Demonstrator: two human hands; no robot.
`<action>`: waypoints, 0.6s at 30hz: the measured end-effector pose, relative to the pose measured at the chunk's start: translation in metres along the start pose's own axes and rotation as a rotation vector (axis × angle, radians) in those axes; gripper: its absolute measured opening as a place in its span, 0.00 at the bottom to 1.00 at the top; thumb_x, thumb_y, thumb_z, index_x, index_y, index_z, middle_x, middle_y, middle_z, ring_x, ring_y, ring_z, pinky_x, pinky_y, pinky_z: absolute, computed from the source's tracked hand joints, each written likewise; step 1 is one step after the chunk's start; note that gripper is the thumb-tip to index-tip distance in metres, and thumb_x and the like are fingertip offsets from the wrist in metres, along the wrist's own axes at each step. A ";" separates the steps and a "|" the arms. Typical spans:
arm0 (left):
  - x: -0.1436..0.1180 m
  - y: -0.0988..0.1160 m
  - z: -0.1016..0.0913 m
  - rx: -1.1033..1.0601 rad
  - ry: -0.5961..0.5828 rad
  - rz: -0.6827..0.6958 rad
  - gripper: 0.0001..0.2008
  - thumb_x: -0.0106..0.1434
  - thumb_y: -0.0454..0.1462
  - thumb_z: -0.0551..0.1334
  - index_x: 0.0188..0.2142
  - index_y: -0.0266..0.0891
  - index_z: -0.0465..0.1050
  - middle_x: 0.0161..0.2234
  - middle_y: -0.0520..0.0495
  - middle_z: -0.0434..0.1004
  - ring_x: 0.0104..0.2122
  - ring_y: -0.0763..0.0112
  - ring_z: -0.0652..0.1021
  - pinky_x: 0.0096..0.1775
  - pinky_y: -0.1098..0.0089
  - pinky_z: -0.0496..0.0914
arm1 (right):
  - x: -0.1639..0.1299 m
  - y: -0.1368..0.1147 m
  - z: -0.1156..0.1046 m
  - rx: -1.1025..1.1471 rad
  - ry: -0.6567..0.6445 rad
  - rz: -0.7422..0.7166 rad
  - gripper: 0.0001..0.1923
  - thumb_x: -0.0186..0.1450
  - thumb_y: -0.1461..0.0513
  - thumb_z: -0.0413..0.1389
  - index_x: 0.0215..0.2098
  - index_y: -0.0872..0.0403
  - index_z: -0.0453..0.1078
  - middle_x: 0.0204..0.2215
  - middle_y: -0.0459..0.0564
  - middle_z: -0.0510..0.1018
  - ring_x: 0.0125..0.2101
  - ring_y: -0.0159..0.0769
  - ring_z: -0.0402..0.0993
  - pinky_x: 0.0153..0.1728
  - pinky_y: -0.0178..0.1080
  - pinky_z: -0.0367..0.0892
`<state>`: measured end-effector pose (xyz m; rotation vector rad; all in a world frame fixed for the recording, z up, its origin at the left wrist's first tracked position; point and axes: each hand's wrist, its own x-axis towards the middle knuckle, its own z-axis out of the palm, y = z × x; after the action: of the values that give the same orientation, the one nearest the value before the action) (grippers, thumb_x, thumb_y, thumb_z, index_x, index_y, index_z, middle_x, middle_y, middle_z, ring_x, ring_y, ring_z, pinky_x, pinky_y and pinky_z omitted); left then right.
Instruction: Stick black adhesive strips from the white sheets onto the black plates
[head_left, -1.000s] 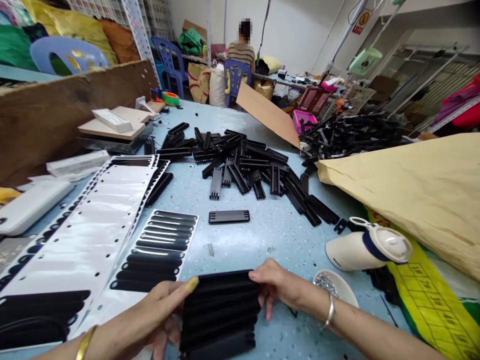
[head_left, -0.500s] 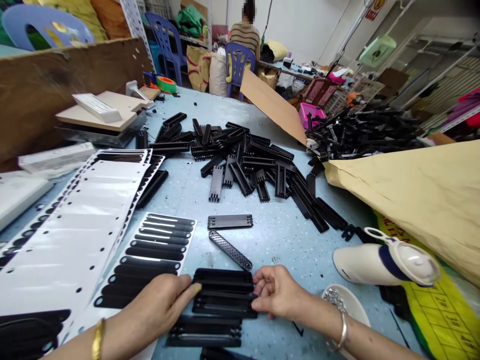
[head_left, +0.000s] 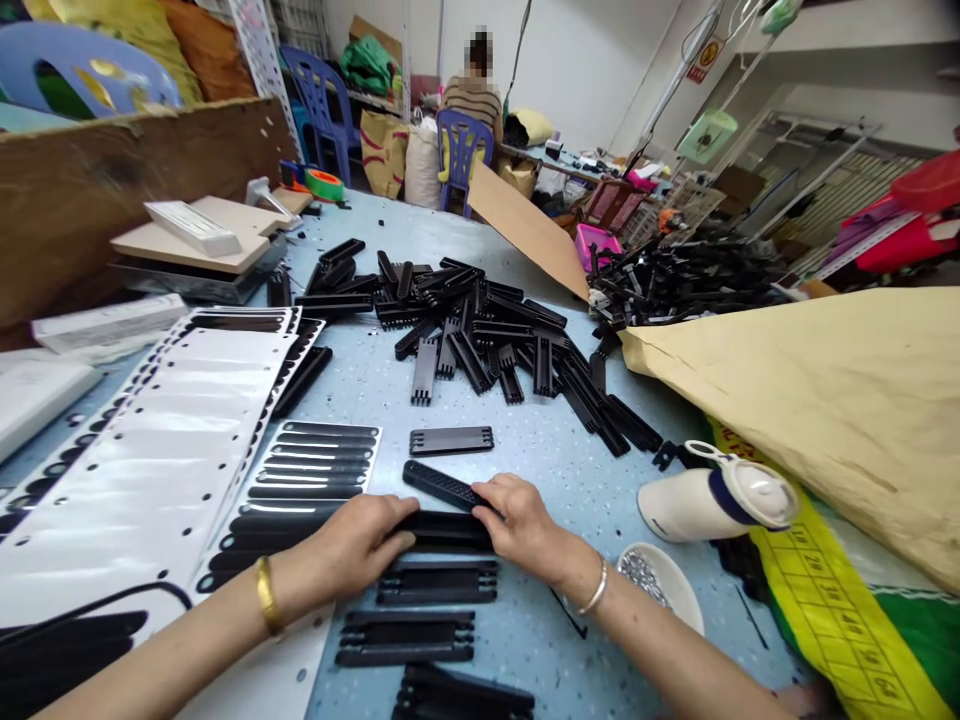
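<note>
My left hand (head_left: 369,535) pinches the left end of a long black plastic piece (head_left: 450,532) with raised edges. At its other end, my right hand (head_left: 516,515) grips the same piece between thumb and fingers. A black strip with a crosshatched face (head_left: 439,482) lies just beyond, its right end against or under my right fingers; I cannot tell which. Farther off rests a flat notched black piece (head_left: 451,440). Nearer to me lie a similar notched piece (head_left: 437,582), another one (head_left: 406,637), and a dark stack (head_left: 463,695) cut off by the bottom edge.
A heap of black pieces (head_left: 469,320) covers the middle of the blue table. Sheets of black stickers (head_left: 315,460) lie left. A white bowl of small metal parts (head_left: 686,590) and a cream bottle (head_left: 682,508) stand right. A person (head_left: 471,100) sits in the background.
Both hands have moved away from me with one black piece, leaving another on the table. The crosshatched strip has turned nearer to level. The camera view has shifted slightly.
</note>
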<state>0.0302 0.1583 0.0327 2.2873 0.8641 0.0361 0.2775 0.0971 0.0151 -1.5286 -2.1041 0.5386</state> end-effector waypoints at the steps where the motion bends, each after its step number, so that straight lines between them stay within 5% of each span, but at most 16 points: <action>1: 0.004 0.002 -0.002 -0.033 -0.045 -0.009 0.15 0.67 0.41 0.52 0.33 0.38 0.75 0.28 0.46 0.77 0.28 0.66 0.76 0.33 0.69 0.68 | 0.003 0.002 0.001 0.003 -0.001 -0.008 0.09 0.60 0.68 0.58 0.39 0.56 0.77 0.30 0.53 0.79 0.33 0.41 0.73 0.37 0.41 0.69; 3: 0.009 0.006 -0.006 -0.059 -0.093 -0.026 0.20 0.68 0.43 0.50 0.26 0.38 0.73 0.22 0.49 0.74 0.23 0.68 0.73 0.29 0.71 0.65 | 0.004 0.005 0.002 0.015 0.004 -0.014 0.10 0.58 0.69 0.59 0.38 0.55 0.77 0.31 0.52 0.80 0.34 0.41 0.74 0.38 0.40 0.70; 6: 0.006 0.010 -0.008 -0.062 -0.049 -0.058 0.19 0.68 0.43 0.50 0.30 0.37 0.74 0.23 0.49 0.74 0.24 0.68 0.73 0.29 0.71 0.65 | -0.007 0.003 -0.006 0.034 0.034 -0.011 0.14 0.57 0.68 0.60 0.42 0.55 0.77 0.36 0.53 0.81 0.37 0.41 0.75 0.41 0.40 0.70; 11: -0.029 0.012 0.001 0.028 0.163 -0.033 0.15 0.66 0.45 0.55 0.31 0.38 0.72 0.26 0.47 0.74 0.26 0.66 0.74 0.29 0.69 0.65 | -0.047 -0.012 -0.019 -0.009 0.130 0.039 0.09 0.63 0.63 0.56 0.41 0.55 0.76 0.32 0.55 0.77 0.34 0.43 0.73 0.37 0.44 0.69; 15: -0.058 0.010 0.023 0.062 0.205 0.116 0.08 0.64 0.37 0.56 0.35 0.40 0.74 0.32 0.45 0.76 0.31 0.64 0.76 0.34 0.68 0.69 | -0.078 -0.023 -0.003 0.028 -0.035 0.003 0.10 0.59 0.64 0.60 0.40 0.54 0.77 0.31 0.53 0.76 0.32 0.41 0.72 0.33 0.42 0.69; 18: -0.059 0.005 0.037 0.059 0.217 0.109 0.11 0.64 0.33 0.53 0.39 0.40 0.75 0.34 0.43 0.78 0.34 0.63 0.78 0.37 0.67 0.71 | -0.084 -0.026 0.014 0.110 0.012 0.084 0.12 0.59 0.67 0.58 0.41 0.55 0.76 0.32 0.53 0.76 0.33 0.39 0.73 0.34 0.40 0.69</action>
<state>-0.0035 0.0983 0.0195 2.4153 0.8574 0.3166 0.2710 0.0088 0.0064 -1.5589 -1.9745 0.6625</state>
